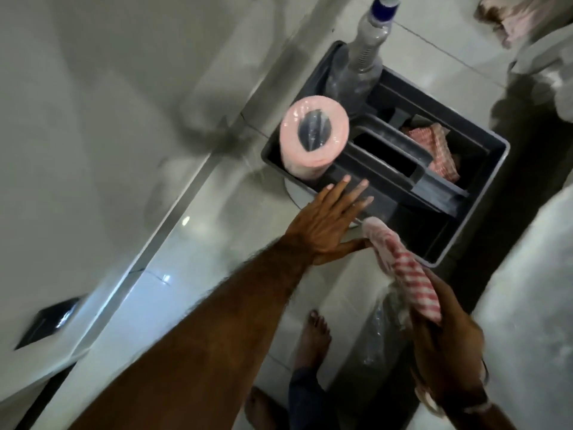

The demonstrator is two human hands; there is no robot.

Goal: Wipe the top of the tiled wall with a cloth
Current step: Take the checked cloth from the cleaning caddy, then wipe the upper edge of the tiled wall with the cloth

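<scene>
My right hand (446,346) grips a red-and-white checked cloth (403,268) at the lower right, its loose end sticking up towards the caddy. My left hand (328,225) reaches out flat with fingers spread, fingertips over the near edge of the dark grey caddy (465,243), thumb almost touching the cloth's end. It holds nothing. The pale glossy tiled wall (77,119) fills the left side, blurred by motion.
The caddy holds a pink roll wrapped in plastic (313,135), a clear bottle with a blue band (366,51) and a second checked cloth (434,150). A metal strip (173,218) runs along the wall's foot. My bare feet (310,339) stand on the floor tiles below.
</scene>
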